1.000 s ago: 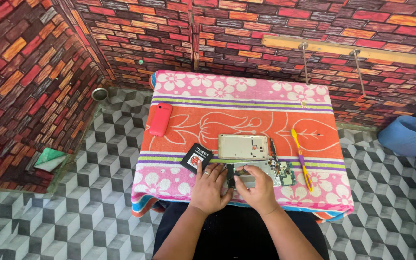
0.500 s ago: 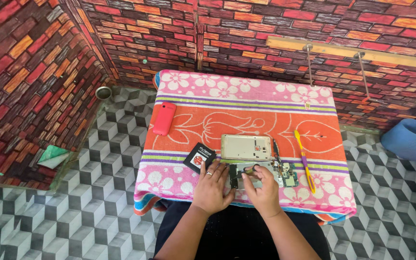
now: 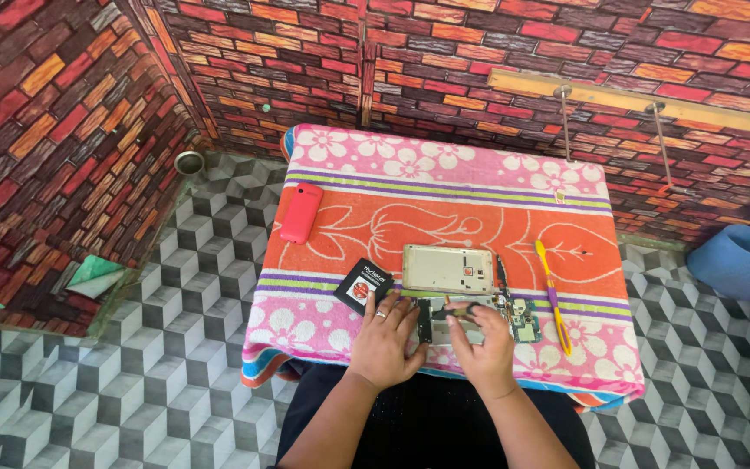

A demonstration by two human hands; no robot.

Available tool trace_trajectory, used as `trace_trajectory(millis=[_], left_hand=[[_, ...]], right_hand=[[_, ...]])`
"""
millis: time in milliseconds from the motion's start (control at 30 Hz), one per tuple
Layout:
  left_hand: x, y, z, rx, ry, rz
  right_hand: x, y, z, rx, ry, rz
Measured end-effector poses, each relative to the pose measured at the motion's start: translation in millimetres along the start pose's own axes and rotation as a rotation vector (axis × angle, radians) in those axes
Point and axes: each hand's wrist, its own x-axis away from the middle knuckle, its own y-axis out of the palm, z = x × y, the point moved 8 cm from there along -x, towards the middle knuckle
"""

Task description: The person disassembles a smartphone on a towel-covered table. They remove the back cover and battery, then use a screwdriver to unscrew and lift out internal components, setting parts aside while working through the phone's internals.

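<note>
On table, near edge: both hands over opened phone parts
Left hand (image 3: 384, 340): flat, fingers spread, resting on dismantled phone frame (image 3: 444, 320), at its left end
Right hand (image 3: 483, 346): fingers pinched together on top of frame; what they pinch too small to tell
Frame: lies on flowered cloth (image 3: 444, 187), just below beige phone back shell (image 3: 447, 268)
Circuit board (image 3: 521, 319): green, just right of right hand
Black battery (image 3: 364, 285): beside left hand, upper left
Yellow tool (image 3: 553, 295): right of board
Pink phone (image 3: 300, 212): far left, well apart
</note>
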Motion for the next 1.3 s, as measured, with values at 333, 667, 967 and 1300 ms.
trace_trajectory(millis=[333,667,967,1300], left_hand=[[0,-4,5,-0.005,0.024,-0.007],[2,-7,8,-0.016,0.041,0.026],[2,-7,7,-0.012,0.038,0.026],[1,-6,7,-0.01,0.025,0.005]], right_hand=[[-34,16,1,0.175,0.014,-0.033],[-30,26,14,0.188,-0.004,-0.064],[-28,26,14,0.178,0.002,-0.057],[-30,26,6,0.14,-0.016,-0.076]])
